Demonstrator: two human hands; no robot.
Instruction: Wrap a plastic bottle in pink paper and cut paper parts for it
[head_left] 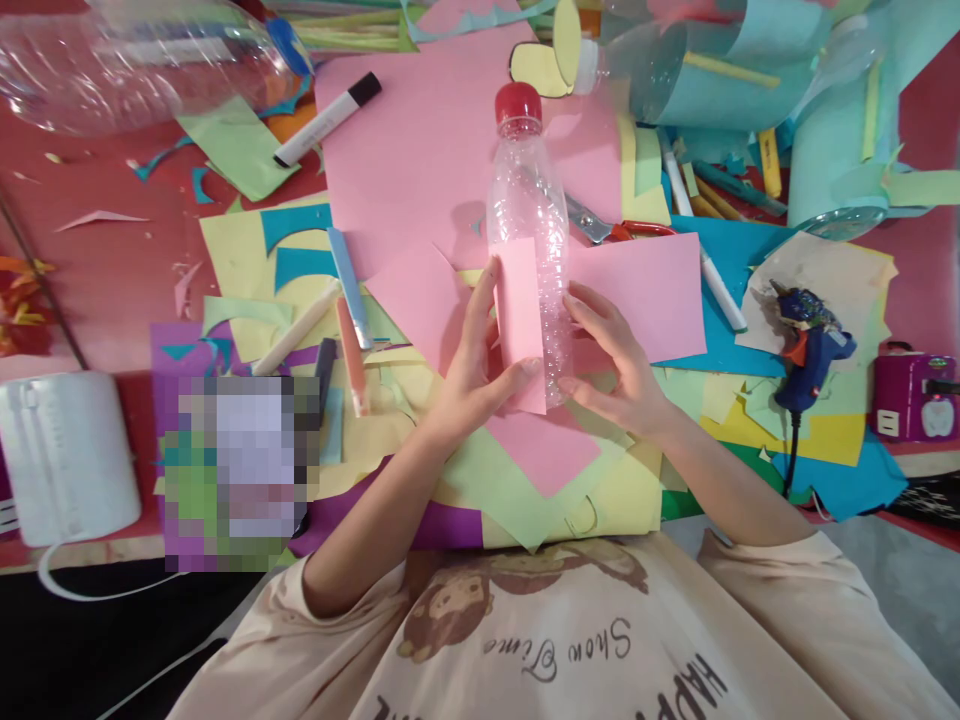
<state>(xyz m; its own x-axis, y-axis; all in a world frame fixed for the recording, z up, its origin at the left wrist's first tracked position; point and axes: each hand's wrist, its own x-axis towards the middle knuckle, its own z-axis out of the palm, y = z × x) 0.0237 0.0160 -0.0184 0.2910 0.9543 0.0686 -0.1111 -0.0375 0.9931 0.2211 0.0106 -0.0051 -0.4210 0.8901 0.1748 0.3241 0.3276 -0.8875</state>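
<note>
A clear plastic bottle [551, 210] with a red cap [517, 103] lies in front of me, its cap pointing away. Along its lower left side is a pink paper strip [520, 320]. My left hand [480, 355] grips this strip against the bottle, thumb near the strip's lower end and fingers at its left edge. My right hand [619, 365] holds the bottle's right side, with thumb and fingertips touching the plastic. Pink paper [645, 295] lies right of the bottle, and red-handled scissors [600, 225] rest partly behind it.
A blue glue gun [814, 365] lies at the right near a purple box [911, 395]. A marker [330, 120] and a large bottle [150, 65] are at the upper left. Paper-covered bottles [840, 140] stand upper right. A white case [67, 455] sits left; paper scraps surround my hands.
</note>
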